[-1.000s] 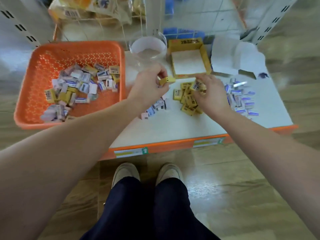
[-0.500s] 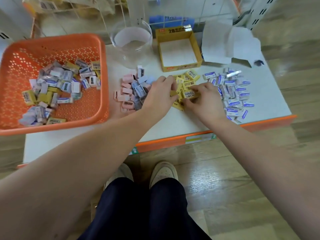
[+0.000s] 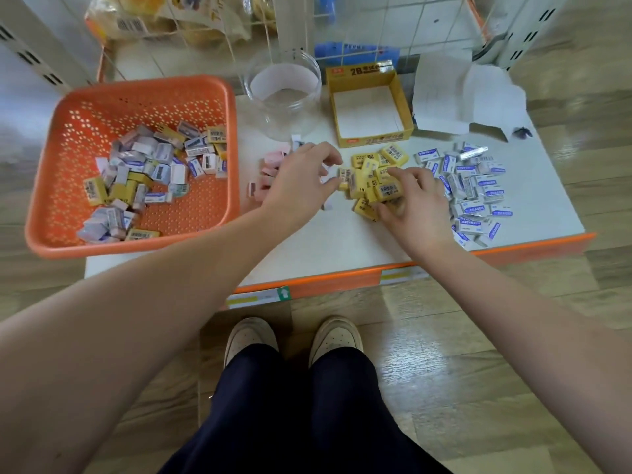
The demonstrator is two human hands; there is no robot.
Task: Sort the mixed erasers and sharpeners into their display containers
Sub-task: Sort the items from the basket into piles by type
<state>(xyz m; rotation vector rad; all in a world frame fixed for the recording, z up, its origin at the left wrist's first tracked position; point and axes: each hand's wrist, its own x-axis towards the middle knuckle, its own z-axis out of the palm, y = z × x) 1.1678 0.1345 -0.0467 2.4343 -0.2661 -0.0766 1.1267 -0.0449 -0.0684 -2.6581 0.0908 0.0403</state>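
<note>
Head view, looking down over the tabletop (image 3: 307, 248).

Orange basket (image 3: 68, 234) sat at the left edge, holding a mixed heap of erasers and sharpeners (image 3: 150, 172), unsorted. At the back stood 1 clear jar (image 3: 284, 97) with nothing sorted inside it. Just right of the jar stood 1 open yellow box (image 3: 376, 140) marked 2B, its white floor bare. Right of the box lay an opened white carton (image 3: 455, 97).

3 sorted piles lay on the tabletop in front of the containers: pink sharpeners (image 3: 270, 165) on the left, yellow erasers (image 3: 372, 176) in the middle just in front of the yellow box, white-and-blue erasers (image 3: 475, 193) on the right.

Left hand (image 3: 301, 186) lay over the near side of the pink pile, fingers curved, tips touching the leftmost yellow eraser. Grip: cannot tell whether it had hold of that eraser or only touched it.

Right hand (image 3: 413, 203) sat on the right side of the yellow pile. Grip: closed in, fingers and thumb curled round several yellow erasers, 1 barcode label showing between them.

The 2 hands stood close, with the yellow pile between them.

2 pale shoes (image 3: 294, 336) stood on the wooden floor below the tabletop's orange edge.
</note>
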